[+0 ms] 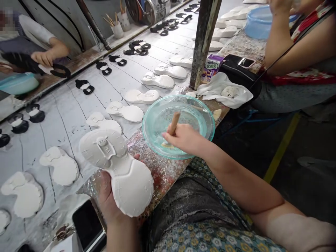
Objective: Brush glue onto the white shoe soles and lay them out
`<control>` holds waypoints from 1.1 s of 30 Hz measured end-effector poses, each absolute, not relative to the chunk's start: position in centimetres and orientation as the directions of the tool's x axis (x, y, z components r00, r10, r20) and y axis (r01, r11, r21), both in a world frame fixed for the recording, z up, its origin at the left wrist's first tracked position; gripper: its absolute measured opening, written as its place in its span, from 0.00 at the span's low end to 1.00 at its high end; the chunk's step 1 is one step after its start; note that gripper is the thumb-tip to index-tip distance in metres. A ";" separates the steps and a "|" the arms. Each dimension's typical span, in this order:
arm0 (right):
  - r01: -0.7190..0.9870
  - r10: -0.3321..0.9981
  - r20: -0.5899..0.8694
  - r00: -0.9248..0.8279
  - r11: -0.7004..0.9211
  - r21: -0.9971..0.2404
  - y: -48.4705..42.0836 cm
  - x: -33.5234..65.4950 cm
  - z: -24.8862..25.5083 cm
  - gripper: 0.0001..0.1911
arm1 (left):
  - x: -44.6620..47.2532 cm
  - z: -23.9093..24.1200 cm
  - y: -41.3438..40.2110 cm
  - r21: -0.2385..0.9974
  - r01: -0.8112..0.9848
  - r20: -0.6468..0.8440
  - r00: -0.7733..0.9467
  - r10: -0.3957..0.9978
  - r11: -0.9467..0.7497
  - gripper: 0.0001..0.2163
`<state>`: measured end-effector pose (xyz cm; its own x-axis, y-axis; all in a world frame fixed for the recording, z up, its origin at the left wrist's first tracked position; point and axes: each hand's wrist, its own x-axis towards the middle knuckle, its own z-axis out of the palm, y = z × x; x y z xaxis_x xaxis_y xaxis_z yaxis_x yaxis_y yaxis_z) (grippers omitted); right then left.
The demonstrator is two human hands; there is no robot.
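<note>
A white shoe sole (132, 182), tilted up toward me, rests in my left hand (106, 192), whose thumb lies along its narrow middle. Its moulded inner side with raised marks faces the camera. My right hand (183, 137) is closed around the wooden handle of a brush (174, 122) inside a turquoise basin (148, 131). Pale bristles sit low in the basin beneath the hand. Shallow clear liquid seems to cover the basin's bottom. More white soles (126, 111) lie in a row on the white belt just beyond my hands.
Black sandal uppers (84, 86) line the far side of the white belt (65, 133). A phone (89, 224) lies at lower left. A metal post (204, 42) stands behind the basin, near a purple carton (212, 66). Co-workers sit across and at right, beside a blue basin (258, 24).
</note>
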<state>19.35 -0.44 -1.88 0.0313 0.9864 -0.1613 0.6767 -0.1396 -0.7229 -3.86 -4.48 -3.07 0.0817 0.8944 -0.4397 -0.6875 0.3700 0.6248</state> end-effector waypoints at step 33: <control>0.676 0.972 -0.071 0.223 -0.207 -0.708 -0.6 19.4 -0.6 0.18 | -3.7 -2.3 -5.3 0.588 -0.714 -0.441 0.108 0.891 0.379 0.24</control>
